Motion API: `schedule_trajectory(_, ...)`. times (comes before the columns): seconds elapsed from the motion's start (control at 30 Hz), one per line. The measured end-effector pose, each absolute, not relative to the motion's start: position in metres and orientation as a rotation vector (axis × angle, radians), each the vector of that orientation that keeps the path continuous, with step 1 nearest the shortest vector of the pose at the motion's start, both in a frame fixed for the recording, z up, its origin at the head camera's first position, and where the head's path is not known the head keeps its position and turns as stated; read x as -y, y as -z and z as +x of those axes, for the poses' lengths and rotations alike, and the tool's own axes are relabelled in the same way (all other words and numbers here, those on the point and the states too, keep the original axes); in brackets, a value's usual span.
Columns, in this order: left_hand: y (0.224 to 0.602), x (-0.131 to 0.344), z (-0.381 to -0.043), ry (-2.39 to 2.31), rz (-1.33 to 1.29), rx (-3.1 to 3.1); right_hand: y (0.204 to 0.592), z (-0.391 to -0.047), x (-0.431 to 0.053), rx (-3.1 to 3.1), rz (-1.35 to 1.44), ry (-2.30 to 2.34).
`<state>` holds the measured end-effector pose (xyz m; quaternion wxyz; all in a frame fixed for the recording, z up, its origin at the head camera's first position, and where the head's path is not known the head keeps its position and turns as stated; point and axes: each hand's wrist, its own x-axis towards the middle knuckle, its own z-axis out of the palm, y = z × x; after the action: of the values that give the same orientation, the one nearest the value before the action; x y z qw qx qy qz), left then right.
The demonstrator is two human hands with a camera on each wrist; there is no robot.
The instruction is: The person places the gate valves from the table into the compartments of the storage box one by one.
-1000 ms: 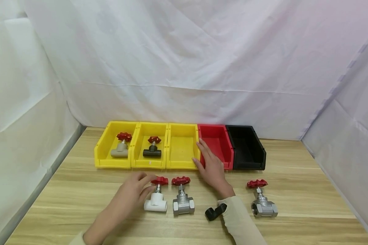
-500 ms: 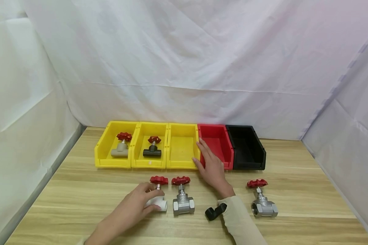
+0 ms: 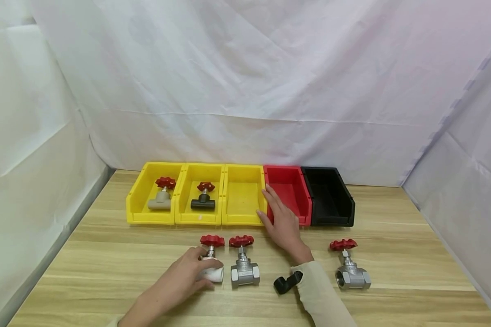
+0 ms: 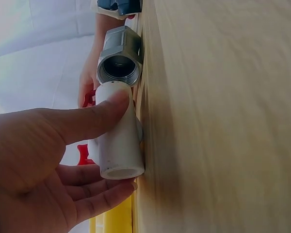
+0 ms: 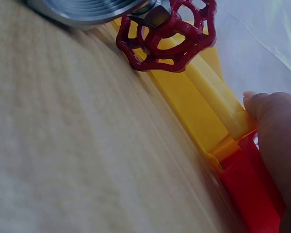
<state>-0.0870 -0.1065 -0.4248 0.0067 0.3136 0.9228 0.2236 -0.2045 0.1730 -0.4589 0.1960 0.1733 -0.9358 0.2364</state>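
Note:
My left hand (image 3: 182, 276) holds a white plastic valve (image 3: 213, 274) with a red handwheel, which lies on the table. In the left wrist view the thumb presses along the white pipe body (image 4: 120, 150) and the other fingers reach round its far side. My right hand (image 3: 283, 225) rests with extended fingers on the walls where the third yellow bin (image 3: 244, 220) meets the red bin (image 3: 303, 221). Just right of the white valve lies a metal valve (image 3: 245, 274) with a red handwheel, also seen in the right wrist view by its handwheel (image 5: 177, 53).
A beige valve (image 3: 160, 202) and a black valve (image 3: 203, 202) lie in the two left yellow bins. At the row's right end stands a black bin (image 3: 333, 221). A black elbow-shaped piece (image 3: 284, 285) is by the right sleeve, another metal valve (image 3: 352, 277) farther right.
My left hand has moved down from beside the white valve's handwheel to its pipe body and taken hold there. My right hand has stayed in place.

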Motion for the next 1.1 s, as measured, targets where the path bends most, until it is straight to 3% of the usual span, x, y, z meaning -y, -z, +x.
schedule_trajectory(1.1,0.4258,0.1031,-0.085,-0.728,0.96,-2.965,0.4591,-0.2046,-0.1731,2.616,0.495,-0.68)
